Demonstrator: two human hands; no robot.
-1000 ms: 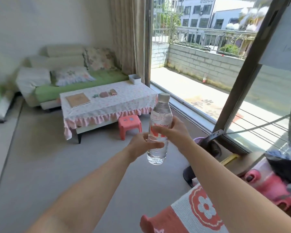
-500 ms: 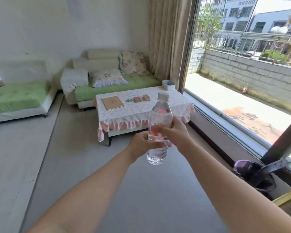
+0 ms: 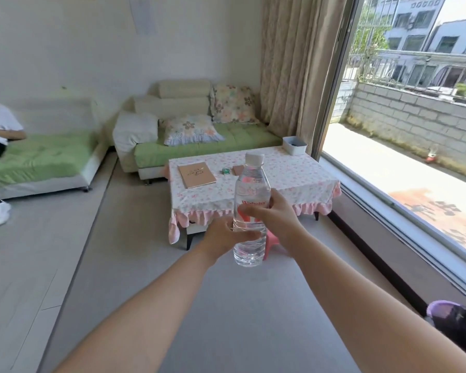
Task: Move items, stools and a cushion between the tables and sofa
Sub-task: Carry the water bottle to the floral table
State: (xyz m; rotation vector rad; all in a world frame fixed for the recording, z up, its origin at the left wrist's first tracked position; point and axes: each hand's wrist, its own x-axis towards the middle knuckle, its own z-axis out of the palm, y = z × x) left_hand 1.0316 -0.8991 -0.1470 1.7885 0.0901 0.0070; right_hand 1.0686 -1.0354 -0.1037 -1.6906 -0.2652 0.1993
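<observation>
head view: a clear plastic water bottle with a white cap (image 3: pixel 250 189) is held upright in mid-air, in front of the low table with a floral cloth (image 3: pixel 293 179). the left hand (image 3: pixel 221 235) curls round its lower body and the right hand (image 3: pixel 275 216) round the red label. both hands' fingertips are hidden behind the bottle. a pink plastic stool (image 3: pixel 271 243) peeks out, mostly covered.

The bottle (image 3: pixel 252 184) hides most of the pink stool (image 3: pixel 271 244).
</observation>
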